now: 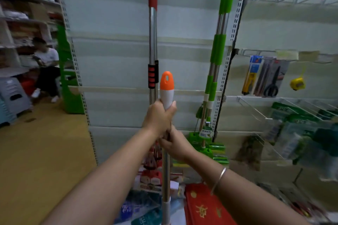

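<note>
A straight metal pole with a white grip and an orange cap with a hanging hole [166, 89] stands upright in the middle of the view, held in front of a pale slatted shelving panel [113, 60]. The left hand [158, 118] wraps round the base of the white grip, and the right hand [176, 145] grips the bare metal shaft just below it, the two hands touching. Directly behind the held pole, and almost in line with it, a chrome pole with a red sleeve and a black-and-red clamp [152, 33] leans against the panel. A pair of chrome poles with green sleeves [217, 51] leans well to the right, their green mop heads [206, 144] near the right wrist. Red packets with gold print [203, 204] and blue-printed bags [135, 206] crowd the foot of the pole, and its lower end is cut off by the picture's bottom edge (so what it carries cannot be told). To the right hang packaged black scissors [272, 82] and a yellow tape measure [297, 83] above clear wire-framed bins [256, 109], whose contents are blurred. The tan floor [36, 151] lies open to the left, where a seated person [45, 65] and grey plastic stools [12, 95] sit far back.
</note>
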Tool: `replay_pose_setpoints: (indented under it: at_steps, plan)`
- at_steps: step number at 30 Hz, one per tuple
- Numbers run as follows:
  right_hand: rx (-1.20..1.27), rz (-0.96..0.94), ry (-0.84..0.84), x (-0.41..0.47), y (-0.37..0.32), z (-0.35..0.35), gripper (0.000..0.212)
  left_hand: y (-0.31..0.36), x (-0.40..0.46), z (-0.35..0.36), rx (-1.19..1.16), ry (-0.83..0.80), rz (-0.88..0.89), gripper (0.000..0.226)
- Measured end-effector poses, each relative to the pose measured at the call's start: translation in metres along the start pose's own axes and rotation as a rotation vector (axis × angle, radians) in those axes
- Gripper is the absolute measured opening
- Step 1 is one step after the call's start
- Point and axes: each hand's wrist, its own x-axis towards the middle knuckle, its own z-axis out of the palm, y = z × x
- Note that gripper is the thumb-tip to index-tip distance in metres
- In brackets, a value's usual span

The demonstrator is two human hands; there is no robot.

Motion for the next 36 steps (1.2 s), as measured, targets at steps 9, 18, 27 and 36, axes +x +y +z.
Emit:
replay_pose_setpoints:
  at_steps: [9, 18, 27, 36]
  plan:
    - [0.089, -0.300, -0.091, 0.086, -0.148, -0.004, 0.018, 0.051, 0.092, -0.135, 0.092, 0.315, 0.084, 0.033]
    - [0.209, -0.535, -0.094, 0.188, -0.249, 0.015, 0.012, 0.073, 0.184, -0.237, 0.224, 0.508, 0.120, 0.037]
    - [0.153, -0.560, -0.123, 0.308, -0.319, 0.075, 0.022, 0.043, 0.256, -0.326, 0.344, 0.562, 0.058, 0.044]
    - [0.172, -0.634, -0.109, 0.412, -0.390, 0.104, 0.018, 0.013, 0.353, -0.407, 0.354, 0.629, 0.113, 0.060]
